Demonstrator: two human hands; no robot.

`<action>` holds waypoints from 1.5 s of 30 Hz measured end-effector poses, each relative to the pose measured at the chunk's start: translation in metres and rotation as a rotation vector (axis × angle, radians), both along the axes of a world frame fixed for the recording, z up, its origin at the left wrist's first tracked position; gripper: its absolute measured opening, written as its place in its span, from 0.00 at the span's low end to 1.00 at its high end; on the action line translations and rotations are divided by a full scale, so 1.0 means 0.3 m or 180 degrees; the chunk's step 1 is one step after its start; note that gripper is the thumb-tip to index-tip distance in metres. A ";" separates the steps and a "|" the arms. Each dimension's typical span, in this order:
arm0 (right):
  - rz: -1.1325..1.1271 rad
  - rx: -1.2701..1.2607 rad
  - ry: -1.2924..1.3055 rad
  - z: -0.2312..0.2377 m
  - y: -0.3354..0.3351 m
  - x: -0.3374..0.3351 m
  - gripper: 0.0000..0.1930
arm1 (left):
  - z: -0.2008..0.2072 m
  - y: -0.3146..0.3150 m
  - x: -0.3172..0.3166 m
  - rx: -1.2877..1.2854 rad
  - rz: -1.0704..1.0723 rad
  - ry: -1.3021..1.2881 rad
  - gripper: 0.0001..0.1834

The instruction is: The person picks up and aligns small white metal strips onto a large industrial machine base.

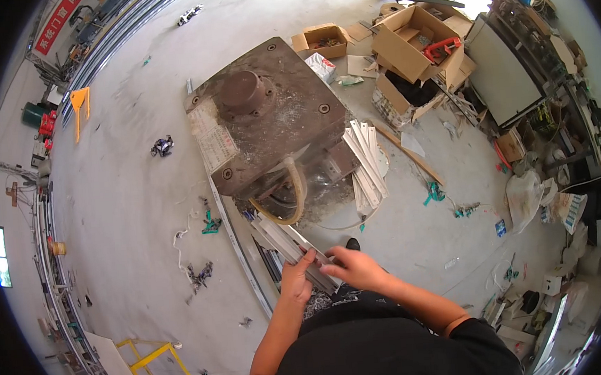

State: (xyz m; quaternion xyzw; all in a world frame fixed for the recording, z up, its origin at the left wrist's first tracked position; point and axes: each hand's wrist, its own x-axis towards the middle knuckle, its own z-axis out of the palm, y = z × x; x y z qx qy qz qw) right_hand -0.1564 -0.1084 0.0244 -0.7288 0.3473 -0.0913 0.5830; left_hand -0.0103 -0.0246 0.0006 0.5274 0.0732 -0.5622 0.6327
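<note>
My left hand (296, 280) is closed round pale metal profile strips (281, 239), its thumb lying along the top. These long strips slant from the machine's near side toward my body. Just right of it, my right hand (356, 268) bends its fingers and thumb together at the strip's near end; whatever is between the fingertips is too small to make out. Ahead of both hands stands a heavy brown machine (278, 112) with a round boss on top and a yellowish hose (299, 191) looping from its near side.
Several white strips (366, 165) lean at the machine's right. Cardboard boxes (403, 62), one with a red tool (442, 49), stand beyond. A long metal profile (239, 251) lies left. A yellow frame (152, 358) stands at the lower left; a cluttered bench (581, 112) lines the right.
</note>
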 end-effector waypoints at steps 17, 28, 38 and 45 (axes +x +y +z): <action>-0.0574 0.1773 -0.0092 -0.084 -0.263 -0.020 0.14 | -0.026 0.063 0.054 -0.0031 0.0227 0.0160 0.09; -0.0419 0.1842 -0.0129 -0.098 -0.324 -0.017 0.14 | -0.016 0.044 0.053 0.0062 0.0182 0.0173 0.08; -0.1071 0.1657 -0.0291 -0.147 -0.157 0.082 0.12 | -0.022 0.038 0.084 0.0077 0.0165 0.0157 0.08; -0.1385 0.1804 -0.0343 -0.147 -0.162 0.158 0.13 | -0.027 0.021 0.112 0.0241 0.0111 0.0225 0.08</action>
